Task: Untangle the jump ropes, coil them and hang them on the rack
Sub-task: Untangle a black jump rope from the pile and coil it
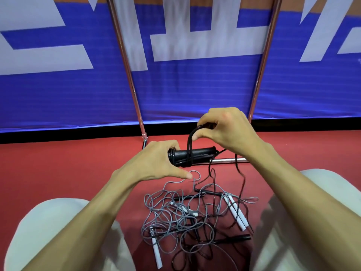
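Observation:
My left hand (158,163) grips the left end of a pair of black jump-rope handles (197,156) held level above the floor. Black cord is wound around their middle. My right hand (224,130) pinches a loop of that black cord (190,139) just above the handles; the cord's tail hangs down to the floor. Below, between my knees, lies a tangled pile of grey and black ropes (187,218) with white handles (237,214) and black handles (234,238). The metal rack (134,90) stands just behind my hands.
The rack's two slanted chrome posts rise left and right (261,71), joined by a low crossbar (228,160) near the floor. A blue and white banner (195,90) hangs behind. The floor (68,165) is red. My knees in pale trousers (58,227) flank the pile.

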Motion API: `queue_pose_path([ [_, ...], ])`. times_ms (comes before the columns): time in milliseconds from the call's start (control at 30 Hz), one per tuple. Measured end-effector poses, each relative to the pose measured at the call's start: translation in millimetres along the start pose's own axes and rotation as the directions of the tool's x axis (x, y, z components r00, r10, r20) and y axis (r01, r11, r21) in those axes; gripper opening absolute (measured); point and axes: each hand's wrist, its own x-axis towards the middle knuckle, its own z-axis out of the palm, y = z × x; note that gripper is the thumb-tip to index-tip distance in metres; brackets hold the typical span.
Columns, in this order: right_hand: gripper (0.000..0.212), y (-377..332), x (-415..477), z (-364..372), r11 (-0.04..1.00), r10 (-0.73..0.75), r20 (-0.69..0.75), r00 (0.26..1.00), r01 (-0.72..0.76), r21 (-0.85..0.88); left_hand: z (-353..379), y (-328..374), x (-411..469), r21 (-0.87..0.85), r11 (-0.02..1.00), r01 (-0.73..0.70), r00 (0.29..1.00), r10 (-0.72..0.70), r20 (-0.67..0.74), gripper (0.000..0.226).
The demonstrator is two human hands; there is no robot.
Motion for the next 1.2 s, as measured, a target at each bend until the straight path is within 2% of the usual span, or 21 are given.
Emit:
queue_pose_path([
  [67,0.040,0.5,0.5,0.4,0.993,0.114,0.026,0.993,-0.115,0.015,6.0,3.9,-0.4,-0.037,0.999,-0.016,1.000,0.015,-0.025,0.052],
  [167,0.046,1.0,2.8,2.0,0.955,0.221,0.141,0.965,-0.243,0.168,9.1,7.3,-1.4,-0.062,0.996,-0.065,0.997,0.062,-0.052,0.050],
  [300,0.032,4.4,6.1,2.6,0.882,0.278,0.267,0.923,-0.356,0.310,5.4,14.1,-7.9,-0.106,0.989,-0.101,0.995,0.098,-0.034,0.028],
  [400,0.029,4.2,6.2,3.0,0.760,0.298,0.359,0.884,-0.447,0.471,2.2,22.3,-12.5,-0.213,0.973,-0.093,0.995,0.096,0.005,0.013],
  [467,0.028,2.9,6.1,5.4,0.692,0.309,0.372,0.875,-0.475,0.543,0.9,24.2,-13.0,-0.305,0.948,-0.089,0.994,0.103,0.032,0.007],
  [500,0.027,2.4,5.9,7.1,0.670,0.312,0.370,0.875,-0.479,0.567,0.5,23.8,-12.5,-0.351,0.932,-0.094,0.993,0.113,0.034,0.008],
  [567,0.029,2.8,5.5,11.2,0.647,0.313,0.369,0.875,-0.481,0.592,1.1,21.1,-10.7,-0.433,0.897,-0.092,0.991,0.125,0.047,0.023],
  [700,0.034,7.4,5.4,18.1,0.650,0.297,0.364,0.882,-0.467,0.599,1.1,17.9,-10.2,-0.478,0.878,-0.028,0.995,0.069,0.069,0.044],
  [800,0.021,14.4,3.9,20.4,0.638,0.257,0.379,0.889,-0.451,0.624,-2.7,16.9,-9.3,-0.547,0.836,-0.036,0.996,0.073,0.046,0.027],
  [867,0.011,16.6,1.9,24.7,0.705,0.227,0.370,0.901,-0.414,0.576,-8.2,18.0,-9.0,-0.612,0.791,-0.021,1.000,0.028,0.002,0.018],
  [900,0.012,16.3,1.2,27.5,0.743,0.229,0.371,0.900,-0.408,0.531,-10.5,18.6,-8.8,-0.640,0.769,-0.004,1.000,-0.010,-0.019,0.025],
  [967,0.036,10.1,-0.2,32.2,0.796,0.218,0.393,0.893,-0.395,0.457,-12.3,16.8,-7.3,-0.690,0.724,0.000,0.998,-0.045,-0.048,0.049],
  [1033,0.041,2.2,-1.8,32.9,0.830,0.186,0.447,0.875,-0.383,0.406,-13.1,16.2,-6.6,-0.741,0.671,-0.023,0.998,-0.034,-0.061,0.061],
  [1133,0.045,-0.4,-6.1,29.9,0.865,0.163,0.571,0.805,-0.395,0.310,-12.8,12.7,-3.3,-0.787,0.614,-0.055,0.993,-0.047,-0.106,0.028],
  [1200,0.040,0.7,-8.0,29.7,0.885,0.166,0.662,0.731,-0.407,0.228,-10.8,8.4,-1.6,-0.775,0.632,-0.029,0.989,-0.096,-0.116,0.013],
])
